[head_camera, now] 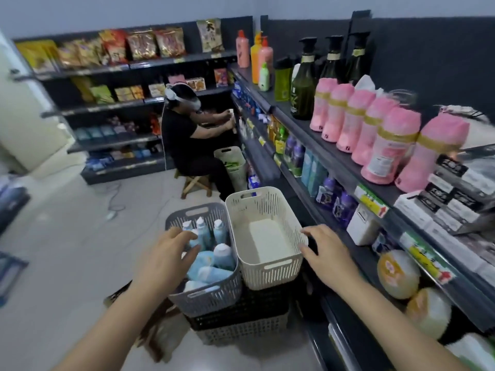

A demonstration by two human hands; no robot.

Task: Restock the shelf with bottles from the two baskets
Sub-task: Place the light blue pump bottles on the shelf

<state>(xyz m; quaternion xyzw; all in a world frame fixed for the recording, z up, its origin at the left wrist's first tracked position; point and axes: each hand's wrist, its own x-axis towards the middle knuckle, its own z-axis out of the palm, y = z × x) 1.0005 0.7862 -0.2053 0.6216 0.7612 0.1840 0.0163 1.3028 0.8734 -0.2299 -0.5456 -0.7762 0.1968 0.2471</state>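
Left hand (171,253) is hovering, fingers spread and holding nothing, over the grey basket (209,298). Its blue bottles (214,245) are waiting just beyond my fingertips, some upright, some lying flat. Right hand (326,253) is hanging empty beside the empty cream basket (270,271), nearer the shelf (329,156).

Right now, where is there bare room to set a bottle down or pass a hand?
Free: the cream basket, its floor empty, and a narrow strip of top shelf between the pink bottles and the front edge. Crowded: the grey basket, packed with blue bottles under the left hand; beneath the top shelf, purple bottles fill the row.
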